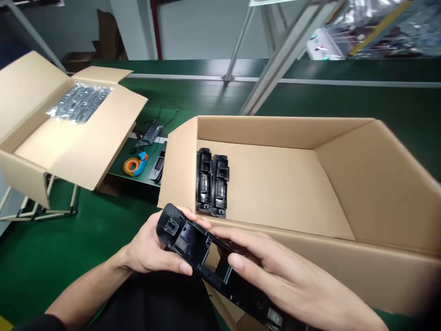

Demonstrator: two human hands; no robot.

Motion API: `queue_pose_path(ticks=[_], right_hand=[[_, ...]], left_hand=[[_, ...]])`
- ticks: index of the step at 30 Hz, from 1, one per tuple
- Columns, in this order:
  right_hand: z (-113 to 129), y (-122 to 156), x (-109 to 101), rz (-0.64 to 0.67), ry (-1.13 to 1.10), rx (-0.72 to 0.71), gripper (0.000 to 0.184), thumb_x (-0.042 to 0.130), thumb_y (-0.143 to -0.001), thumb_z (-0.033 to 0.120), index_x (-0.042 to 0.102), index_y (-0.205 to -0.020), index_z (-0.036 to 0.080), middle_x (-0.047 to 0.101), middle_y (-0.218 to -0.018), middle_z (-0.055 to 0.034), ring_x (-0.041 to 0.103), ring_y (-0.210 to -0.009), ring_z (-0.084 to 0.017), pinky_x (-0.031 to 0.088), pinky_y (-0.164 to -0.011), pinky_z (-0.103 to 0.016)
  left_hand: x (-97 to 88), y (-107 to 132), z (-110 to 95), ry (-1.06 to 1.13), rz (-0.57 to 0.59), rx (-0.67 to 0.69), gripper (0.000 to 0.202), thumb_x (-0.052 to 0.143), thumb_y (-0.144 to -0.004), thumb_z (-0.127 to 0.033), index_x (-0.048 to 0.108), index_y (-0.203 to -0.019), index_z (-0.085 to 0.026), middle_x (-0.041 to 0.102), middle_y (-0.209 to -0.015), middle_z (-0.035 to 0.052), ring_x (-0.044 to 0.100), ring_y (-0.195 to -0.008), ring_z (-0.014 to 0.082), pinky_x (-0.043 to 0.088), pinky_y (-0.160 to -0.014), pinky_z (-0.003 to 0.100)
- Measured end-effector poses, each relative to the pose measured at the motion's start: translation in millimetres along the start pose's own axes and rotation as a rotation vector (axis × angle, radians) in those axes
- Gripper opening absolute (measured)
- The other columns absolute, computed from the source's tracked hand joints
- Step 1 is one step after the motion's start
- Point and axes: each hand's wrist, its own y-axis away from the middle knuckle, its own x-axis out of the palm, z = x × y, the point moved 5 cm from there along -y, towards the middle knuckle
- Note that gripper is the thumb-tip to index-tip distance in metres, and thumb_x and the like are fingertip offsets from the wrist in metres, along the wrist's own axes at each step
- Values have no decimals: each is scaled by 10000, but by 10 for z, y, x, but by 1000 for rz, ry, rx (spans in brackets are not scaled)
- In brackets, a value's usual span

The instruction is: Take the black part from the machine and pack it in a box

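Note:
A long black plastic housing [193, 243], with an open frame and moulded recesses, is held tilted in front of the large cardboard box. My left hand [151, 248] grips its upper left end, thumb on the near edge and fingers on the far side. My right hand [272, 266] wraps over its middle, thumb on top; the palm hides part of the lower right end. Inside the open cardboard box [275, 184], two similar black housings [212, 183] lie side by side against the left wall.
At left stands another open cardboard box [31, 151] with silvery plastic-wrapped parts [81, 102]. Between the boxes are a tape dispenser [135, 164], a dark device with cables [150, 134] and another black part [159, 163]. A slanted metal post [282, 55] rises behind the large box.

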Motion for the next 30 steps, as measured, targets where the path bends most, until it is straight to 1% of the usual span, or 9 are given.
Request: queue_pose_path(ticks=[2, 5, 7, 10, 12, 15, 20, 24, 30], right_hand=[[-113, -111, 136, 127, -98, 12, 724, 491, -990, 769, 675, -1449, 240, 690, -1431, -136, 648, -1336, -329, 517, -1164, -485], [-195, -284, 481, 432, -325, 55, 828, 417, -990, 809, 585, -1504, 183, 763, -1197, -150, 771, -1017, -290, 651, -915, -442], [-178, -422, 696, 482, -318, 62, 785, 394, -1019, 765, 530, -1527, 181, 762, -1122, -132, 769, -914, -261, 661, -834, -413], [-49, -685, 921, 177, 94, -95, 503, 486, -1055, 560, 603, -1446, 266, 714, -1182, -113, 715, -1045, -257, 620, -941, -413], [110, -820, 1118, -58, 440, -267, 390, 544, -1029, 377, 643, -1402, 326, 672, -1195, -111, 677, -1050, -266, 609, -916, -422], [334, -1008, 1571, -242, 810, -508, 548, 522, -914, 114, 636, -1404, 332, 638, -1165, -121, 639, -993, -279, 595, -819, -410], [683, -1494, 2491, -287, 819, -758, 614, 529, -934, 156, 458, -1541, 208, 650, -1186, -150, 632, -1022, -303, 581, -857, -430], [1008, -1972, 3471, -139, 806, -867, 625, 583, -1027, 359, 385, -1604, 219, 678, -1224, -154, 651, -1047, -314, 592, -870, -436], [1419, -2668, 4987, 49, 674, -928, 595, 552, -1050, 480, 413, -1585, 260, 704, -1178, -149, 708, -1004, -317, 626, -834, -438]], left_hand=[[-81, 165, -11, -9, -62, -7, 625, 965, -724, -214, 658, -1269, -230, 741, -1342, 155, 730, -1209, 287, 585, -1053, 419], [-244, 477, -42, -65, -134, -52, 703, 965, -730, -256, 640, -1352, -224, 718, -1393, 185, 744, -1191, 301, 602, -1018, 412], [-393, 718, -82, -120, -232, -56, 792, 954, -749, -289, 600, -1456, -235, 700, -1429, 185, 697, -1286, 326, 550, -1106, 444], [-629, 1104, -138, -115, -442, -6, 910, 947, -753, -396, 527, -1548, -258, 664, -1483, 177, 621, -1382, 357, 467, -1192, 497], [-767, 1368, -151, -55, -587, 23, 902, 937, -756, -454, 531, -1537, -259, 663, -1480, 179, 657, -1317, 347, 489, -1161, 508], [-965, 1807, -193, 1, -824, 44, 747, 918, -790, -409, 597, -1440, -226, 728, -1372, 171, 724, -1155, 285, 542, -1088, 476], [-1348, 2771, -447, 59, -1067, 153, 575, 939, -750, -333, 687, -1249, -196, 772, -1278, 143, 743, -1014, 233, 587, -1001, 418], [-1745, 3781, -729, 6, -1218, 229, 497, 929, -767, -350, 714, -1190, -201, 766, -1294, 122, 724, -1023, 221, 590, -978, 385], [-2345, 5221, -1067, -109, -1470, 243, 512, 855, -807, -588, 732, -1084, -175, 791, -1034, 83, 708, -850, 202, 578, -827, 331]])
